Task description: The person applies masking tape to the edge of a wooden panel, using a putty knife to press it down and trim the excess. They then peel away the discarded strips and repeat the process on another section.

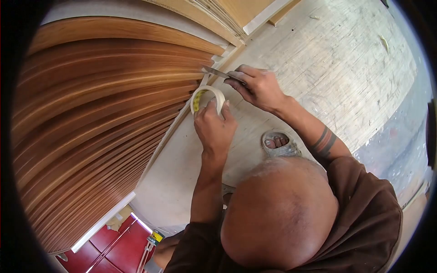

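Observation:
My left hand (215, 129) is closed on the lower rim of a roll of masking tape (220, 96), with a yellow label showing inside its ring. The roll stands close to the ends of brown wooden slats (114, 82). Above and to the right, my right hand (260, 88) grips a thin, flat-bladed knife (217, 73); most of its handle is hidden in the fingers. The blade tip points left and meets the end of one slat, where a small pale piece, perhaps tape, shows. A pale edge strip (170, 129) runs along the slat ends.
A worn, pale board surface (337, 59) spreads to the right. A sandalled foot (275, 141) rests on it below the right forearm. The top of a head (280, 214) blocks the lower middle. Red panels (123, 248) and a yellow-and-black item (155, 237) are at lower left.

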Demonstrator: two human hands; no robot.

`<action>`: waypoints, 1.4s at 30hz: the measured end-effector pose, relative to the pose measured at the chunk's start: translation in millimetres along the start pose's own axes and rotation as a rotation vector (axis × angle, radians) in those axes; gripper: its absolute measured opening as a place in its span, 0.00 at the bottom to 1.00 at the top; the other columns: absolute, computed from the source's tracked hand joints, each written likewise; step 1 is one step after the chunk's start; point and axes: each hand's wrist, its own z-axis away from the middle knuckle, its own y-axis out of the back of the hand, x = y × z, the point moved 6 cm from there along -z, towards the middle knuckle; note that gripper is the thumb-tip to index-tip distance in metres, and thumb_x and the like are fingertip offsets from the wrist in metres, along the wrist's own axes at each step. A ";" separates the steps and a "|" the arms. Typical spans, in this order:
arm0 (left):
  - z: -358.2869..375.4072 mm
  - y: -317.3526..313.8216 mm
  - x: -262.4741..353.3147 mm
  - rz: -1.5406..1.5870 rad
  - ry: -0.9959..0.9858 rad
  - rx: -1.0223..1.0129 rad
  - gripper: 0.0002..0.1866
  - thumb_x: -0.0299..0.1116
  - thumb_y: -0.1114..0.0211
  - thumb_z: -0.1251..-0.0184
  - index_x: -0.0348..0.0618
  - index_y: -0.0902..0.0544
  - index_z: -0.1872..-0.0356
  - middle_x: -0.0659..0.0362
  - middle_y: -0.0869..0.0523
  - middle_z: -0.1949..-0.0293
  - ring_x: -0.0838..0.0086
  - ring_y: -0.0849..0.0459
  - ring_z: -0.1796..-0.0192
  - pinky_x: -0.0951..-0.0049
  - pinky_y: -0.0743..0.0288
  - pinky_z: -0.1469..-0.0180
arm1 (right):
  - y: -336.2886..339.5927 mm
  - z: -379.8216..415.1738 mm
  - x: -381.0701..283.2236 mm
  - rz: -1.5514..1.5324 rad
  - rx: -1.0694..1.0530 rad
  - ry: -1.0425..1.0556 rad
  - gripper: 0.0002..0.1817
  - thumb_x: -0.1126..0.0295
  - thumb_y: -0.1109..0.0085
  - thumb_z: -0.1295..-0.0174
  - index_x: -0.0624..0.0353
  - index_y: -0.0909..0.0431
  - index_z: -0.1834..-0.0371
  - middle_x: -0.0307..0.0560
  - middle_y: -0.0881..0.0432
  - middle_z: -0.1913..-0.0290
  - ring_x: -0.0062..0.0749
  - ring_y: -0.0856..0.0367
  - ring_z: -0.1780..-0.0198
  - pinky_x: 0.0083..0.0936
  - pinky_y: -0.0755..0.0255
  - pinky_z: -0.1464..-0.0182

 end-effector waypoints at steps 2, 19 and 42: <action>-1.6 2.2 5.8 0.007 -0.011 0.008 0.12 0.31 0.26 0.36 0.29 0.11 0.61 0.35 0.11 0.67 0.37 0.12 0.63 0.44 0.20 0.56 | -0.1 -1.1 -0.8 -0.029 -0.002 0.013 0.10 0.69 0.27 0.32 0.57 0.12 0.50 0.45 0.16 0.62 0.46 0.15 0.68 0.39 0.22 0.68; -3.5 -3.4 1.9 -0.019 0.083 0.010 0.13 0.31 0.27 0.36 0.29 0.11 0.58 0.33 0.11 0.64 0.36 0.11 0.59 0.45 0.18 0.53 | -10.2 -23.0 -7.6 0.121 -0.130 0.128 0.12 0.67 0.30 0.36 0.54 0.14 0.50 0.46 0.15 0.60 0.48 0.13 0.63 0.41 0.18 0.64; -7.2 -8.3 -6.3 0.054 0.096 0.105 0.12 0.32 0.28 0.34 0.30 0.11 0.60 0.34 0.11 0.68 0.38 0.12 0.61 0.45 0.18 0.53 | 0.5 -7.9 15.0 -0.186 -0.190 -0.240 0.13 0.74 0.30 0.31 0.59 0.15 0.44 0.53 0.13 0.51 0.55 0.12 0.54 0.42 0.16 0.55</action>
